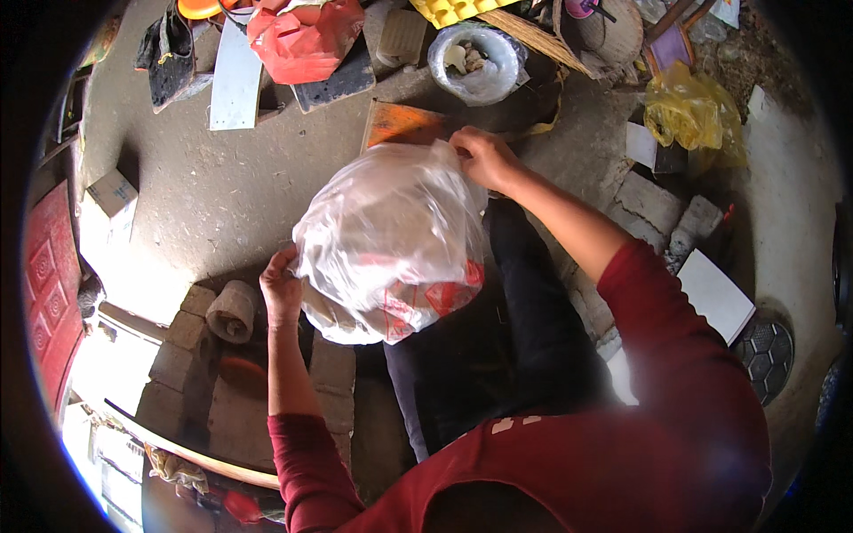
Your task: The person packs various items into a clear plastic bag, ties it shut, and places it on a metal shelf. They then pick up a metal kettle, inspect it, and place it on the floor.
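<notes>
A thin, translucent white plastic bag (393, 226) with red print on its lower side is spread open between my hands, above my knees. My left hand (281, 278) pinches its left edge. At the upper right, my right hand (485, 158) grips the opposite edge of the bag. The bag looks puffed out; whether anything lies inside cannot be told. Behind it an orange-coated board (403, 123) shows in part on the floor, its near portion hidden by the bag.
A bucket lined with clear plastic (474, 63) holds pale pieces beyond my right hand. A red plastic bag (306, 43) and a white board (236, 80) are at the far side. Concrete blocks (176, 363) stand at left, a yellow bag (693, 110) at right.
</notes>
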